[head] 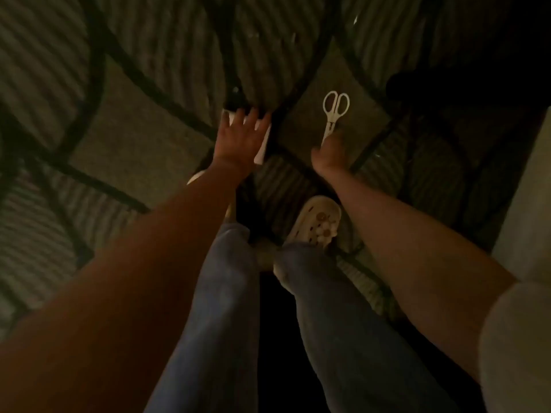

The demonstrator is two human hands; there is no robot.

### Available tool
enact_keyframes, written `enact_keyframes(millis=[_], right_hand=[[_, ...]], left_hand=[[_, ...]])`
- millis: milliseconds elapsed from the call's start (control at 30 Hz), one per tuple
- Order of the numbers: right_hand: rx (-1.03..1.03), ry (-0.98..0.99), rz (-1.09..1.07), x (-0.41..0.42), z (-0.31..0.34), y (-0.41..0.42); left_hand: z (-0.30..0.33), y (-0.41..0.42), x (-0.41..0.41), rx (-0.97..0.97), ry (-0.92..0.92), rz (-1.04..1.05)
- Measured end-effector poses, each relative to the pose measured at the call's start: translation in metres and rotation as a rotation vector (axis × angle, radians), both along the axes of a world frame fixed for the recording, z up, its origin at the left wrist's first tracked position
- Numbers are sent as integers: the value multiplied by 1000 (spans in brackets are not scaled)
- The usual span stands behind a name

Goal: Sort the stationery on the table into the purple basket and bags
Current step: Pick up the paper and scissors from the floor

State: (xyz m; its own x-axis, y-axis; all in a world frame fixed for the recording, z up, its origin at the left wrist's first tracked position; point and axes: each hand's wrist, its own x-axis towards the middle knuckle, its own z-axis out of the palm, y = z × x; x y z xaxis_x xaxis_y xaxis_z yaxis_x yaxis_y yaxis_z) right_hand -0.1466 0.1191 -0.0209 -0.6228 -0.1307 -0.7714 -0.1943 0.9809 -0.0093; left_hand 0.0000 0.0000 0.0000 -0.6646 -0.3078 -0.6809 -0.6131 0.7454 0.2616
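I look straight down in dim light at a patterned carpet. White scissors point away from me with the handle loops far and the blade end near; my right hand grips them by the blade end. My left hand reaches down with spread fingers and lies flat on a white sheet of paper on the floor; most of the sheet is hidden under the hand. The purple basket and the bags are out of view.
My legs in blue trousers and a pale clog stand below the hands. The carpet has striped patches and dark curved lines. A pale furniture edge runs down the right side; a dark object lies at upper right.
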Motion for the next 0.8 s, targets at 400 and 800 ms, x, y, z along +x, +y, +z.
enact_keyframes(millis=[400,800], right_hand=[[70,151,-79,-14,-35,2],[-14,-137,-355,12,62,-16]], left_hand=[[-10,-2,-14,-94,-7,-28],[64,-24,9,84,16,161]])
